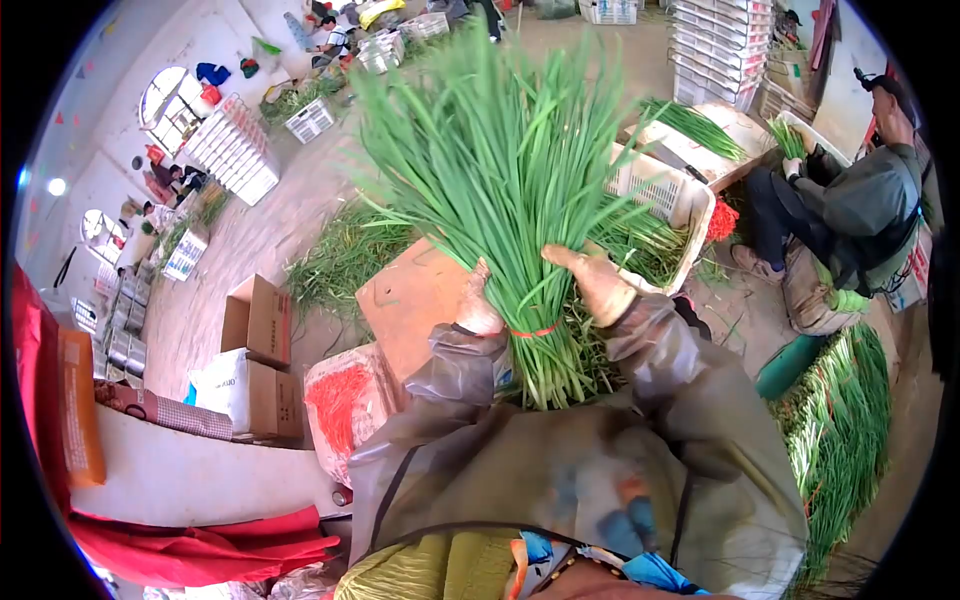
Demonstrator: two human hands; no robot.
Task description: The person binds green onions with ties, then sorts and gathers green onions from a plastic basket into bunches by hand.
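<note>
chives [520, 200] upright btwn l hand [480, 305] & r hand [597, 283], grip round bunch, forearms fwd

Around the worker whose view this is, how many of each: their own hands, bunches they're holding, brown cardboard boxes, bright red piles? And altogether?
Own hands: 2 (left hand, right hand)
Held green bunch: 1
Cardboard boxes: 2 (upper box, lower box)
Red piles: 2 (left pile, right pile)
Total: 7
</note>
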